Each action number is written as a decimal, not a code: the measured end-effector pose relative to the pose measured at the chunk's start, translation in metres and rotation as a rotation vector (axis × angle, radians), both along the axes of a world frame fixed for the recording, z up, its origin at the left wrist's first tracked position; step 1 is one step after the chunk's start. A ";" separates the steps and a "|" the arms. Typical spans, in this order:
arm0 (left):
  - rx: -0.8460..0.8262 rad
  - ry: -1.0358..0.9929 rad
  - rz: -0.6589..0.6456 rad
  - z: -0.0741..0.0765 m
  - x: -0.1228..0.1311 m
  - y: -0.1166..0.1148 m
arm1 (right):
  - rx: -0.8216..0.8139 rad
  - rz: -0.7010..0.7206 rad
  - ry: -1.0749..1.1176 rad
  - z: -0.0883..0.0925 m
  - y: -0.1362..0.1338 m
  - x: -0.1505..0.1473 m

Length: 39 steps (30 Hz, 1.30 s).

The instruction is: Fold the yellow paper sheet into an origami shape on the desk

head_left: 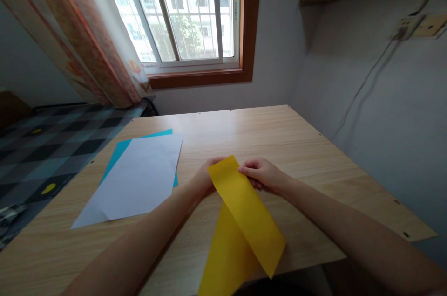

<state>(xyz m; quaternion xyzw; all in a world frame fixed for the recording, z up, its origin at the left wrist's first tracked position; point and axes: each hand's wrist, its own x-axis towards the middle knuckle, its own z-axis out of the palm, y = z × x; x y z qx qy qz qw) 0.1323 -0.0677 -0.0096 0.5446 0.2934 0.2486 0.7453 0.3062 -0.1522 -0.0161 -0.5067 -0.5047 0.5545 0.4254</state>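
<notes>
A yellow sheet of paper [244, 221] is folded over itself above the wooden table [296, 147], its lower part hanging past the near edge. My left hand [204, 177] grips the far left corner of the fold, mostly hidden behind the paper. My right hand [261, 175] pinches the far right edge with closed fingers.
A white sheet [139, 179] lies on a blue sheet [120, 151] at the table's left. A bed with a checked cover [42, 156] stands to the left. A window [181, 11] with a curtain [80, 30] is behind; a wall socket with cable [405, 28] hangs at the right.
</notes>
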 end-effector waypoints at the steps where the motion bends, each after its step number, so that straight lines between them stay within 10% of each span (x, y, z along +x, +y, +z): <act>1: -0.043 0.009 -0.014 0.004 -0.002 0.001 | -0.007 0.007 -0.010 0.002 -0.001 0.001; 6: -0.188 0.115 -0.044 0.022 -0.007 0.007 | 0.030 0.028 -0.121 0.011 -0.008 0.005; 15: 0.246 0.339 -0.056 0.008 -0.001 -0.005 | 0.289 0.039 -0.527 0.016 -0.009 0.003; 39: 0.165 0.194 0.007 0.008 0.000 -0.008 | 0.316 -0.096 -0.483 0.012 -0.008 -0.006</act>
